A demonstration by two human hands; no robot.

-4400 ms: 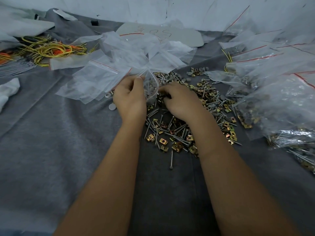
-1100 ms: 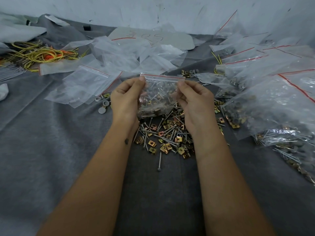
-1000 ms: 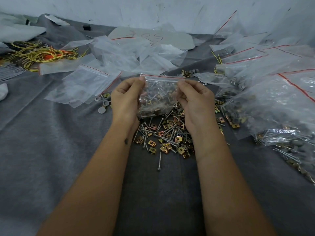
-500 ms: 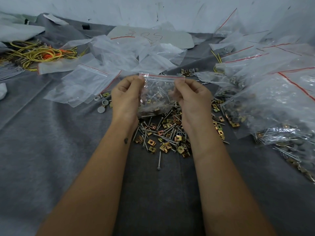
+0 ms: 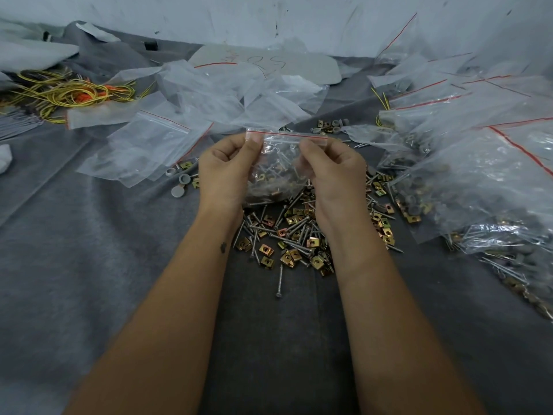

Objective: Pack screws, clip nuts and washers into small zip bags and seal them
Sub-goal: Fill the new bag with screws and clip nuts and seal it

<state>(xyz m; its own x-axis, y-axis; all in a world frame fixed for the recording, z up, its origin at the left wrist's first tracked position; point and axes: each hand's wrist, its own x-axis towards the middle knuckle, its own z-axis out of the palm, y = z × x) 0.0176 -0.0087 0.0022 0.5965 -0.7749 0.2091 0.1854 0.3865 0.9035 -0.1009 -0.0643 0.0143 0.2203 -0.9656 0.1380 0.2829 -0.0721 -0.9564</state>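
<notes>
A small clear zip bag with a red line along its top hangs between my two hands, with screws and brass clip nuts inside. My left hand pinches the bag's top strip near its left end. My right hand pinches the same strip right of the middle. Below the bag lies a loose pile of screws and clip nuts on the grey cloth. Grey round washers lie left of my left hand.
Empty zip bags are heaped behind my hands. Filled bags pile up on the right. Yellow and orange wire bundles lie at the far left. A white wall closes the back.
The bag was lifted off the pile and held up by its top. In the last second my right hand's pinch slid left along the strip, toward my left hand.
</notes>
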